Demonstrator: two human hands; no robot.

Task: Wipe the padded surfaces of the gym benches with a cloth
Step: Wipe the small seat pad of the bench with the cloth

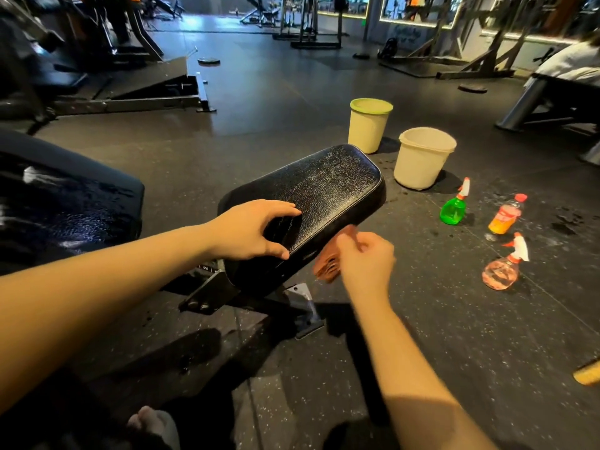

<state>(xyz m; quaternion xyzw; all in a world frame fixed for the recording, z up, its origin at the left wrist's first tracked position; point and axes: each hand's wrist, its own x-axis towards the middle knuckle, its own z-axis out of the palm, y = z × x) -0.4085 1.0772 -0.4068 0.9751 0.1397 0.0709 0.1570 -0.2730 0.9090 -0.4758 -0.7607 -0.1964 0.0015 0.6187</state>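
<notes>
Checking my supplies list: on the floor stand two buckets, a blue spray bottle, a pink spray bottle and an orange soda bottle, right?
One slip: the head view shows a green spray bottle, not a blue one. The green-rimmed bucket, white bucket, pink spray bottle and orange soda bottle are there as you said.

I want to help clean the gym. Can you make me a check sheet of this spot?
Surface: pad, black, shiny, tilted up; floor dark with wet spots.
Job's things: orange cloth, blurred, at the pad's right side.
Clutter: bin, bucket, green sprayer, pink sprayer, bottle, all on the floor.
Hands: left hand grips the pad's near end; right hand holds the cloth.
Cables: nothing seen.
Surroundings: second pad at left; racks and a weight plate behind.
</notes>
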